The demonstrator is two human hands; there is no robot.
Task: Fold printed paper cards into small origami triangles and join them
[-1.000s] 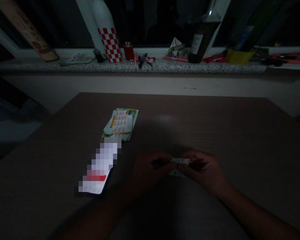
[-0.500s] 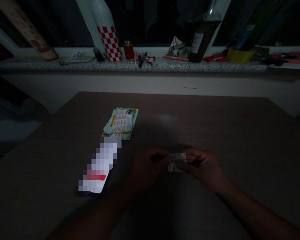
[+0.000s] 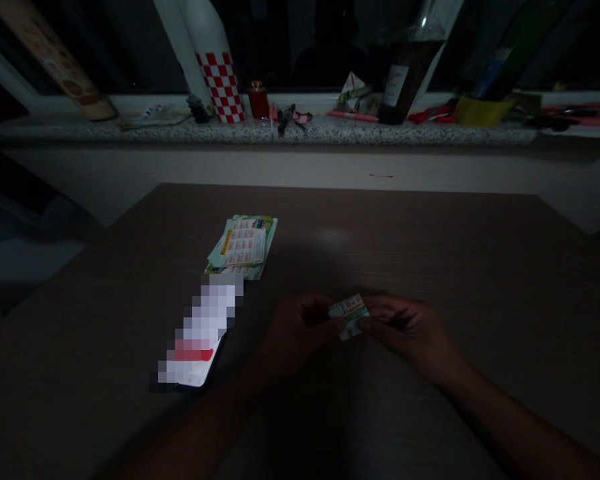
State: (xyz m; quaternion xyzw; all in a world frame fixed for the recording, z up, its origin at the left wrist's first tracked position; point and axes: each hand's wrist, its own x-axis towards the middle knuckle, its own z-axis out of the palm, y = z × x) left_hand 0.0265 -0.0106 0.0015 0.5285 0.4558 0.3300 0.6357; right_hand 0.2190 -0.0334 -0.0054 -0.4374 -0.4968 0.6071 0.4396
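Note:
A small folded piece of printed paper (image 3: 351,312), white with orange and green print, is held between both hands above the table. My left hand (image 3: 300,330) pinches its left edge between thumb and fingers. On the opposite side, my right hand (image 3: 413,333) grips the paper's right edge the same way. Farther back on the left lies a loose stack of printed paper cards (image 3: 243,243) with similar print. A phone (image 3: 203,333) with a lit, blurred screen lies between that stack and my left forearm.
The brown wooden table (image 3: 455,253) reaches back to a wall below a speckled stone windowsill (image 3: 325,135). Along the sill stand a red-and-white checkered bottle (image 3: 221,83), a small red jar (image 3: 258,101), a dark labelled bottle (image 3: 397,83) and a yellow holder (image 3: 483,111). The light is dim.
The folded paper has turned between my fingers, now tilted with its right side raised, and more of its printed face shows. My fingers have shifted slightly; the stack and phone stay put.

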